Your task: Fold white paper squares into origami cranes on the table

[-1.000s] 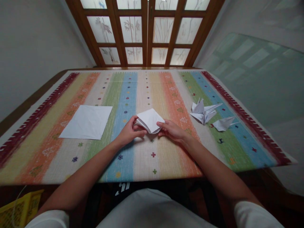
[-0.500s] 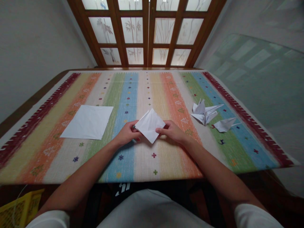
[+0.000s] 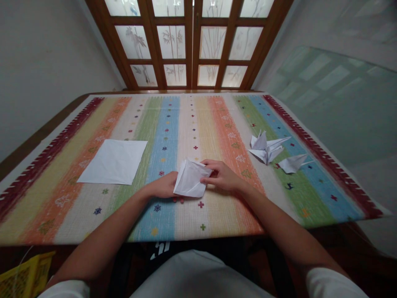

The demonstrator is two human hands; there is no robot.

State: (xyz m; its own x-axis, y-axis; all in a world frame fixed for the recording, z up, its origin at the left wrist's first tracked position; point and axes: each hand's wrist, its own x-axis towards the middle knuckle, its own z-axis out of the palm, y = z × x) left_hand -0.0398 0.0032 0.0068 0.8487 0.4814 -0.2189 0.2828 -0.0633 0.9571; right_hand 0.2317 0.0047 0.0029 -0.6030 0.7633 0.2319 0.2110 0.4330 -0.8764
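Here was the picture, running left to right along the striped tablecloth: down at the far left, well below and away from the folded paper, sat a yellow crate, and then came a flat white sheet, just left of the folded paper and showing no folds worth the name, so that one was untouched work. Next, the left hand lay back-up, right against the paper, its fingers slipped out of sight beneath it, so whether they were pinching I couldn't tell. At the centre was the folded paper itself, a white, loosely creased, roughly triangular bundle, lifted a little at its upper edge and far from a finished shape. The right hand came in from its right side, fingers together and reaching over the corner, thumb hidden, no clear pinch to call. Further right of the paper, two pieces were done: a paper crane with its wings up and, just beyond it, a smaller paper bird.
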